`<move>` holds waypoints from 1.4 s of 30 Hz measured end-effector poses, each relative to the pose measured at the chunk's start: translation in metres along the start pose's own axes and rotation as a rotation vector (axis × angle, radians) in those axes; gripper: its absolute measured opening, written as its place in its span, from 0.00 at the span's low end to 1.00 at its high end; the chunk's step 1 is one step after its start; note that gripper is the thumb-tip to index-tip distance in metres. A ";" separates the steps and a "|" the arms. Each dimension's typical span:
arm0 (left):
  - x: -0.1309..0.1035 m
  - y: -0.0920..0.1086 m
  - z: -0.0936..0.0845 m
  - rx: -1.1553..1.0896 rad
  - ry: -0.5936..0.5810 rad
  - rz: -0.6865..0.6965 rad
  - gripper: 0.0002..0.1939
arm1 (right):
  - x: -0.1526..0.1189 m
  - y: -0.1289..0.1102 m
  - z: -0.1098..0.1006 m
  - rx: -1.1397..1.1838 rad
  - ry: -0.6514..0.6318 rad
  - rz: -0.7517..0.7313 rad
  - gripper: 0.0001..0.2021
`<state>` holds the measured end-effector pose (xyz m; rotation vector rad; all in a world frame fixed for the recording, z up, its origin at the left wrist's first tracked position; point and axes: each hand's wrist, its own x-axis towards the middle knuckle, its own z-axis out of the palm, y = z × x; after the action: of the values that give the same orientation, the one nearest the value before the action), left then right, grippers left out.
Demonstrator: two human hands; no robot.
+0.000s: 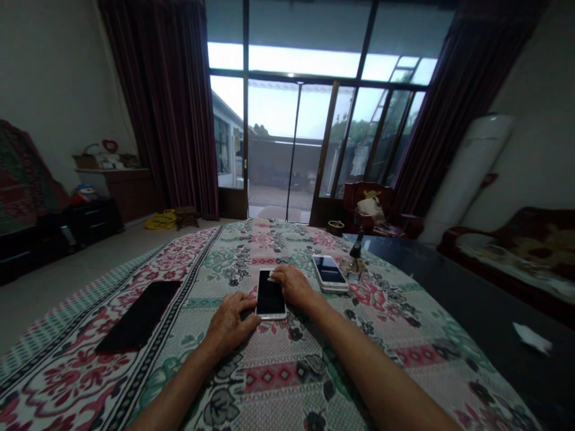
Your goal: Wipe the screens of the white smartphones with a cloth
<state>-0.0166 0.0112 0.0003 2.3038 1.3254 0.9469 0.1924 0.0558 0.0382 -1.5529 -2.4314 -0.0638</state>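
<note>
White-edged phone [270, 294] lies flat on the floral cloth [287, 371], left hand [231, 326] and right hand [293, 284] resting open against it.

A second phone [330, 273] and dark tablet [140, 315] lie on the floral cloth [278, 377].

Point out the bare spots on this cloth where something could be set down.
Free: between the black tablet and left hand; the near cloth right of the right hand. Crowded: around the middle phone, second phone and small glass dish.
</note>
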 end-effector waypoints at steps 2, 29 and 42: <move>-0.001 0.001 -0.001 0.006 -0.007 0.008 0.12 | -0.006 -0.002 0.002 0.000 0.020 -0.009 0.19; -0.002 -0.006 0.005 0.071 0.016 0.017 0.14 | 0.005 -0.027 0.003 -0.051 -0.032 -0.028 0.14; -0.002 0.002 0.002 0.041 0.035 0.005 0.11 | 0.012 -0.027 0.007 -0.014 -0.025 -0.077 0.16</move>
<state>-0.0148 0.0089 -0.0007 2.3323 1.3654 0.9752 0.1618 0.0556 0.0369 -1.4744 -2.5152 -0.0757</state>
